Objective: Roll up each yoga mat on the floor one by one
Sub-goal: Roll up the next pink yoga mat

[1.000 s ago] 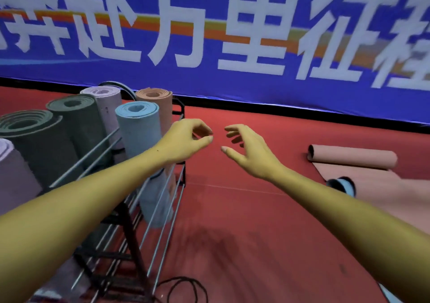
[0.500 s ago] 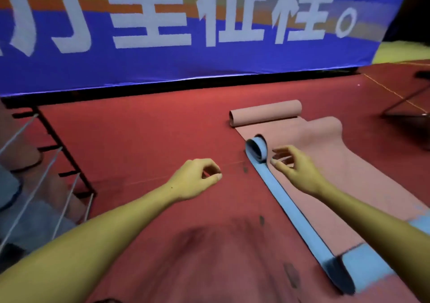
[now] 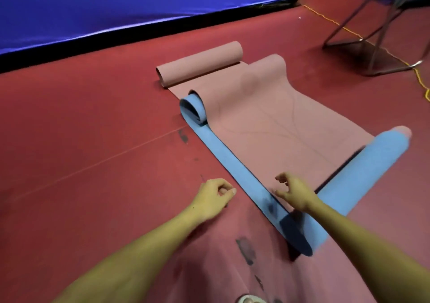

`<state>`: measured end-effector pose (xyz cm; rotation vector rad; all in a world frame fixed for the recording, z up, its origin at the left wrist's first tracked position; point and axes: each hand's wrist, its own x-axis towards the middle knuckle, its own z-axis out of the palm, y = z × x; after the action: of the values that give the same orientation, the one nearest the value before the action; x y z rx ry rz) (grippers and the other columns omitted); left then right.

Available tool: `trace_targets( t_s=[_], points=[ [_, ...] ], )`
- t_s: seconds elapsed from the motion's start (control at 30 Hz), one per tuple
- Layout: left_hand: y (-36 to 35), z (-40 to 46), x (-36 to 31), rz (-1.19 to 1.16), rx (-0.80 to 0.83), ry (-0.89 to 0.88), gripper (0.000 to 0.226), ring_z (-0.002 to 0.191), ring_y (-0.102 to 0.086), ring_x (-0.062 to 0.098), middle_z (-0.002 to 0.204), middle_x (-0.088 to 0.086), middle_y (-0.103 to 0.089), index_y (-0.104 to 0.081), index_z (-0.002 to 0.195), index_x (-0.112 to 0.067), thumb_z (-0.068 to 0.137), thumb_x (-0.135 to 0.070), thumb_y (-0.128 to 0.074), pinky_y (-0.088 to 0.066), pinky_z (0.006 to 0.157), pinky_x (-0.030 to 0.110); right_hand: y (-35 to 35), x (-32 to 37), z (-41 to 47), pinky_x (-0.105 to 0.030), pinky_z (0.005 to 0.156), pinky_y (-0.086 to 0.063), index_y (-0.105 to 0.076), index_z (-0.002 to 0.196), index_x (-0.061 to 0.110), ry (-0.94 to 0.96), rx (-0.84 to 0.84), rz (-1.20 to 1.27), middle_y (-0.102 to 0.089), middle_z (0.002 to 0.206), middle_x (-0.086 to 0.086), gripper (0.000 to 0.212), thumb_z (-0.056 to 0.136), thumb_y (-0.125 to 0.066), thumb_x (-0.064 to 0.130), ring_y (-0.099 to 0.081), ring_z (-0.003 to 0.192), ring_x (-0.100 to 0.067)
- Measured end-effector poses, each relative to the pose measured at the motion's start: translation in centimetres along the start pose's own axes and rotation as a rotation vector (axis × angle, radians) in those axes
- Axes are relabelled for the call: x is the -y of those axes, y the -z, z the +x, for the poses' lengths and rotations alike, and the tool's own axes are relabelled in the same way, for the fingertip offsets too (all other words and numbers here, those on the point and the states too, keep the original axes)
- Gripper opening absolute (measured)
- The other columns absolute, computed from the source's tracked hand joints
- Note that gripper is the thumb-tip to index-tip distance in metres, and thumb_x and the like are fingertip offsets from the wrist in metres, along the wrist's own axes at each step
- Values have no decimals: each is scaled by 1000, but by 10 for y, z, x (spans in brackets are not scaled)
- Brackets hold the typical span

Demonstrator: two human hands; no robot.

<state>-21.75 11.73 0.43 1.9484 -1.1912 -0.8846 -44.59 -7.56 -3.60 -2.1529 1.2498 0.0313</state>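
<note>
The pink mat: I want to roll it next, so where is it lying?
In the head view the pink mat lies right of centre on the red floor, atop the blue mat, beyond the right hand.

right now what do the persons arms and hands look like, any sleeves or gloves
Both forearms are bare up to the frame edge: no sleeves in view. The left hand and right hand wear no gloves, and no watch, ring or bracelet shows.
</note>
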Motion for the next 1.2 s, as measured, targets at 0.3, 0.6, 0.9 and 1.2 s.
trace_targets(
  t_s=[0.3, 0.6, 0.9, 1.2],
  points=[
    [-108, 82, 45, -168, 101, 154, 14, 54, -64, 10, 77, 2, -76, -69, 90, -20, 100, -29, -66, -47, 53, 25, -43, -62, 35, -41, 83, -52, -54, 118, 26, -246, -79, -213, -55, 117, 1, 75, 64, -87, 67, -57, 110, -26],
    [-163, 125, 28, -520, 18, 351, 37, 63, -63, 12, 101, 6, -65, -52, 122, -18, 99, -39, -71, -52, 60, 28, -42, -65, 31, -38, 68, -46, -67, 88, 16, -14, -176, -148, -70, 87, -4, 15, 87, -69, 30, -65, 83, -31],
    [-124, 157, 14, -599, -457, 382, 23, 75, -63, 20, 86, -1, -67, -56, 95, -19, 89, -14, -77, -46, 70, 25, -47, 14, 6, -22, 75, -52, -75, 115, 21, 234, -176, 248, -71, 80, 13, 30, 89, -81, 36, -66, 75, -4],
    [-30, 136, 80, -515, -605, 210, 17, 82, -62, 23, 100, 12, -71, -64, 109, -17, 97, -4, -65, -53, 81, 36, -74, 5, -25, -44, 79, -52, -40, 112, 33, 262, -75, -219, -51, 110, 8, 48, 92, -52, 74, -63, 99, -22]
  ],
)
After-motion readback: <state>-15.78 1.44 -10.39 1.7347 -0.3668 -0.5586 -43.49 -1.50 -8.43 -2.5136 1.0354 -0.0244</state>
